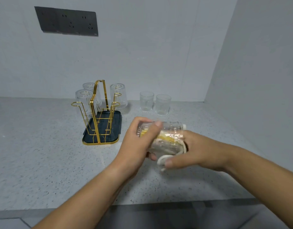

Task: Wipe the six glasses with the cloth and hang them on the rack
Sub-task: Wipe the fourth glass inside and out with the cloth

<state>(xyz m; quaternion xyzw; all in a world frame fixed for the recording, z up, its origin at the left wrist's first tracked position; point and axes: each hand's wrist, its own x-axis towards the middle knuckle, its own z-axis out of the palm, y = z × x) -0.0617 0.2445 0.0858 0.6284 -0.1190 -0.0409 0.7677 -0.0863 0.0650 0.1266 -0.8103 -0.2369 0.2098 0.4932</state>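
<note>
My left hand grips a ribbed clear glass lying on its side above the counter, mouth toward the right. A white and yellow cloth is stuffed inside it, with its white edge hanging out below the rim. My right hand holds that cloth at the glass's mouth, fingers partly hidden inside. The gold wire rack on its dark tray carries three glasses upside down: two on the left and one on the right. Two glasses stand upright to the rack's right.
The speckled grey counter runs to a front edge near the bottom of the view. White walls close the back and the right side. A dark socket panel sits on the back wall at upper left.
</note>
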